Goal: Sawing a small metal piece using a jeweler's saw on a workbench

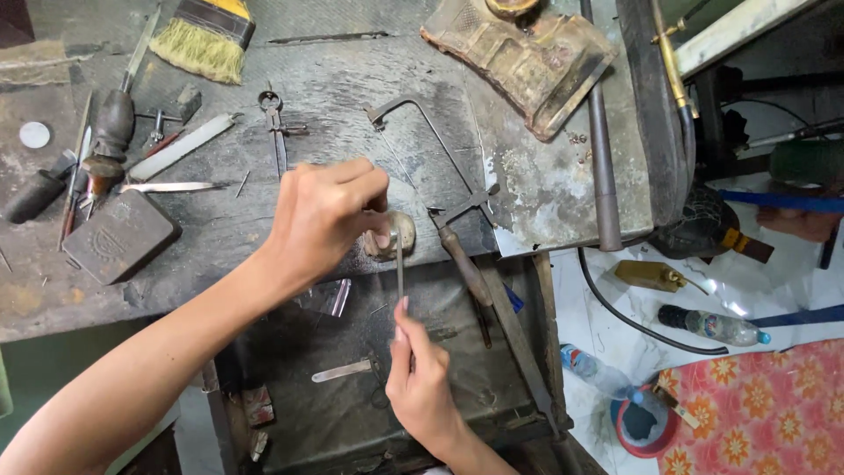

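The work in hand looks like filing a small piece against the wooden peg (393,236) at the front edge of the workbench (264,264). To do it well, I judge the left hand (321,215) should press its piece firmly down on the peg so it cannot rock, while the right hand (422,383) runs the thin file (400,268) in straight, even strokes with light pressure. The left hand is curled shut, its fingertips pinching something too small to make out, right on top of the peg. The right hand is closed around the lower end of the file, thumb and forefinger extended along it. The file stands nearly upright, its top touching the peg just beside the left fingertips, its bottom in the right hand below, over the open drawer (352,413). A jeweller's saw (440,176) lies just to the right of the peg, and a brush (204,40) well apart at the back.
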